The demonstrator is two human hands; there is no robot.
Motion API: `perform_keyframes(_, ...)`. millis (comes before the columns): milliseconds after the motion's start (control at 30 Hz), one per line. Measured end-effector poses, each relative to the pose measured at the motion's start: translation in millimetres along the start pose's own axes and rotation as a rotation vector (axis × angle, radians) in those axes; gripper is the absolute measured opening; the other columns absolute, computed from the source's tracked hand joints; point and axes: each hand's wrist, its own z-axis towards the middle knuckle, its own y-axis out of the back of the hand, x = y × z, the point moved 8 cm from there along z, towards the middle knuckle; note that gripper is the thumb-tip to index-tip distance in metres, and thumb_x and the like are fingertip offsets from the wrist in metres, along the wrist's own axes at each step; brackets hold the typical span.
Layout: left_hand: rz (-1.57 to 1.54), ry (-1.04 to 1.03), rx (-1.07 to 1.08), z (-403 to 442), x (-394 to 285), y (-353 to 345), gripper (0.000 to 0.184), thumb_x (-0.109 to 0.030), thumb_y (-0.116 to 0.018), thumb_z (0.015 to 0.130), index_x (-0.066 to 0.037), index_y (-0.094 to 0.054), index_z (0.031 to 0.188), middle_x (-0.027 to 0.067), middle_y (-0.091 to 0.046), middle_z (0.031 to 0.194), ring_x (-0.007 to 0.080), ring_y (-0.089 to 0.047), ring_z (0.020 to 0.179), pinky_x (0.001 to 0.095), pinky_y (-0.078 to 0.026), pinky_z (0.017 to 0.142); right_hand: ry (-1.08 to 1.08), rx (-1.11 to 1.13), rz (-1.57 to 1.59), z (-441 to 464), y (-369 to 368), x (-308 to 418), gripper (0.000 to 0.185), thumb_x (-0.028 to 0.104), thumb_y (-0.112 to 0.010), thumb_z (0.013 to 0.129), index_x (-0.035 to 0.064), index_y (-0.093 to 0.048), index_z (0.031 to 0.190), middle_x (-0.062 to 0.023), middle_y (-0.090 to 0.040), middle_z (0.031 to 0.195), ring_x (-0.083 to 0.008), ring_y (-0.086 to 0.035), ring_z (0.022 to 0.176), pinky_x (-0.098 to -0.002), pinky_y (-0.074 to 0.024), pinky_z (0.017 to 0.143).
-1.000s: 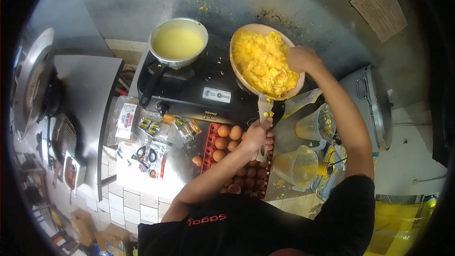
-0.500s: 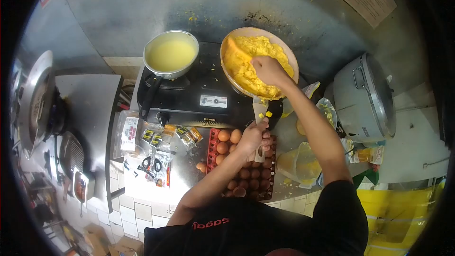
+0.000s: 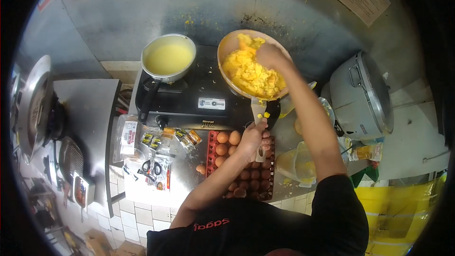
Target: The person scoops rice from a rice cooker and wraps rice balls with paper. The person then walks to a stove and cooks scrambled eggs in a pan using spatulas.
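Note:
My left hand is wrapped round the pale handle of a frying pan, which sits tilted over the right side of the stove. Bits of egg lie on the handle. Inside the pan is a thick heap of yellow scrambled eggs. Over the pan's right part is my right hand, closed and smeared by motion. It grips what looks like an orange spatula, blurred and mostly hidden by the hand and eggs. Below my left hand stands a red tray of brown eggs, partly covered by my forearm.
A saucepan of pale yellow liquid stands on the black stove's left side. Scissors and small sachets lie left of the eggs. A plastic jug and a large lidded pot are at right.
My right hand has moved up and slightly right in the pan, and the eggs have shifted, baring the pan's upper-left inside. My left hand keeps its hold on the handle.

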Motion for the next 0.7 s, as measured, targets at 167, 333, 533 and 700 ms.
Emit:
perform_keyframes(167, -0.021, 0.005, 0.015, -3.2, -2.4, -2.9, 0.021, -0.029, -0.055, 0.096, -0.013, -0.041, 0.094, -0.0014, -0.039, 0.067, 0.0088, -0.033, 0.050, 0.0253, -0.030, 0.043, -0.223, 0.269, 0.165, -73.3, 121.8, -0.8, 0.025, 0.018, -0.056, 0.077, -0.0013, -0.059, 0.061, -0.0173, -0.061, 0.061, -0.0266, -0.059, 0.049, -0.0387, -0.0496, 0.049)
perform_keyframes(333, -0.030, 0.008, 0.003, -6.2, -3.5, -4.9, 0.022, -0.031, -0.056, 0.096, -0.014, -0.041, 0.093, -0.0016, -0.039, 0.067, 0.0090, -0.034, 0.051, 0.0249, -0.030, 0.043, 0.280, 0.333, -0.191, -91.4, 32.7, 69.3, 0.022, 0.016, -0.054, 0.080, 0.0001, -0.069, 0.079, -0.0226, -0.067, 0.080, -0.0350, -0.067, 0.078, -0.0441, -0.0528, 0.071)
perform_keyframes(533, -0.024, -0.028, 0.022, -6.1, -5.0, -5.5, 0.022, -0.031, -0.055, 0.096, -0.015, -0.041, 0.092, -0.0021, -0.038, 0.067, 0.0089, -0.034, 0.051, 0.0249, -0.030, 0.044, -0.154, 0.112, -0.204, -55.1, 70.7, 9.5, 0.023, 0.012, -0.053, 0.079, -0.0007, -0.071, 0.085, -0.0227, -0.068, 0.087, -0.0367, -0.067, 0.086, -0.0450, -0.0526, 0.076)
perform_keyframes(700, -0.062, 0.024, 0.021, -5.3, -1.9, -5.2, 0.021, -0.031, -0.055, 0.096, -0.015, -0.041, 0.093, -0.0027, -0.037, 0.067, 0.0090, -0.033, 0.051, 0.0249, -0.031, 0.045, -0.027, 0.181, -0.206, -96.1, 124.8, -16.1, 0.022, 0.018, -0.052, 0.084, 0.0075, -0.071, 0.087, -0.0205, -0.066, 0.087, -0.0395, -0.064, 0.080, -0.0464, -0.0499, 0.071)
